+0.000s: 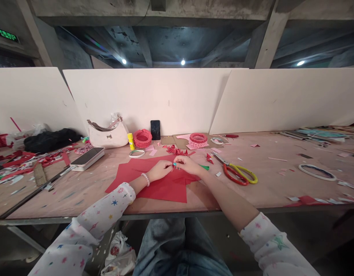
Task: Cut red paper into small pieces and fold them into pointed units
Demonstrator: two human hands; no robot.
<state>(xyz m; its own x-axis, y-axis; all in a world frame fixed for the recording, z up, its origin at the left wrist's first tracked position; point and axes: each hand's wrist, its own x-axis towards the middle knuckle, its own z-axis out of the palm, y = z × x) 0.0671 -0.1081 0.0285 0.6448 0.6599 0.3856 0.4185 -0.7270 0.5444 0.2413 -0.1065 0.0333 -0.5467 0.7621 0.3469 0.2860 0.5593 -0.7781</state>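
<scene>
My left hand (160, 170) and my right hand (187, 165) meet fingertip to fingertip above red paper sheets (165, 191). Both are closed in a pinch on a small red paper piece (173, 168), mostly hidden by the fingers. Just beyond them lies a row of folded red paper pieces (177, 150), with another folded red piece (209, 158) off to the right. A green item (204, 167) shows partly beside my right wrist. Farther right rest scissors (237, 174) with red and yellow handles, blades pointing away from me.
Along the back stand a handbag (109, 136), a yellow glue stick (131, 141), red paper rings (142, 138) and a phone (155, 130) against the white board (153, 96). A white device (87, 159) with a cable sits left. A white hoop (317, 172) lies right; paper scraps are scattered.
</scene>
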